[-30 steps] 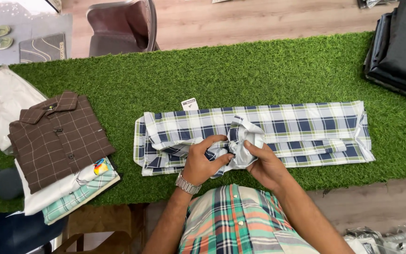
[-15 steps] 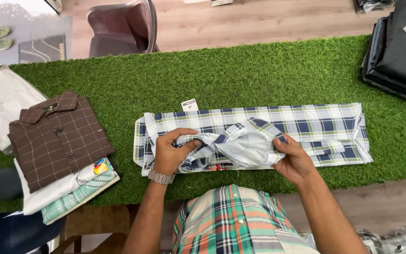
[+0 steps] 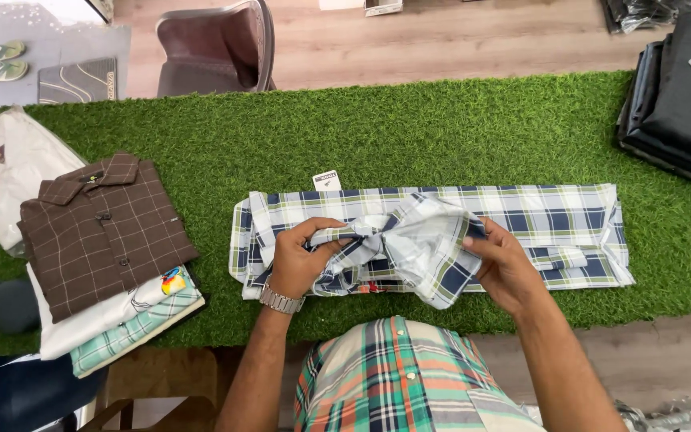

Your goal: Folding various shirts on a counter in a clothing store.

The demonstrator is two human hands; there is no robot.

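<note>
On the green turf [image 3: 409,120], both hands [image 3: 301,260] [image 3: 505,264] pinching a plaid shirt [image 3: 553,224] below its small white tag [image 3: 327,181].

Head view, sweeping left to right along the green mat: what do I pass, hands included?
White packaged shirt → brown checked shirt on the folded stack → left hand gripping the blue plaid shirt → right hand on the same cloth → dark folded garments at the far right of the green mat.
</note>
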